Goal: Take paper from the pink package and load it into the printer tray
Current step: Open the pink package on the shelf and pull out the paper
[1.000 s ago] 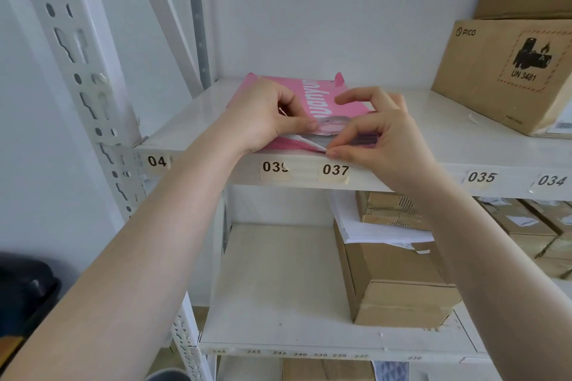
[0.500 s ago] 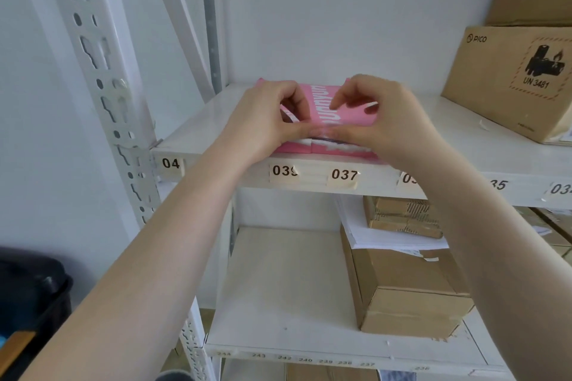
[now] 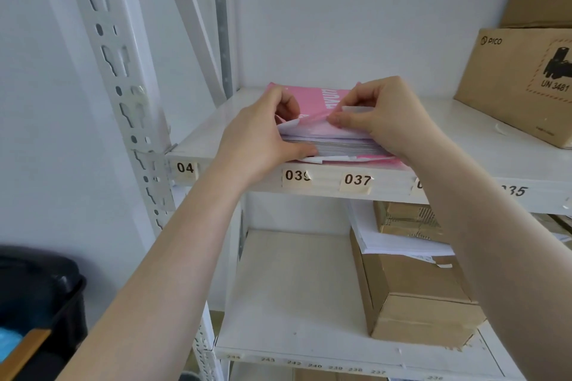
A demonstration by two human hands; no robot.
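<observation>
Pink package (image 3: 312,102), on shelf (image 3: 464,133) under my hands: left hand (image 3: 263,136) thumb steadies the exposed paper (image 3: 343,147); right hand (image 3: 383,117) pinches the torn wrapper flap (image 3: 312,120) up, giving access to the sheets.

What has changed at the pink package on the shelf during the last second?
The right hand has pulled the torn front flap of the pink paper package upward, so the edge of the white paper stack is now exposed. The left hand has moved its thumb onto the stack's front edge. The package stays at the same place on the white metal shelf, and the brown cardboard box has not moved.
</observation>
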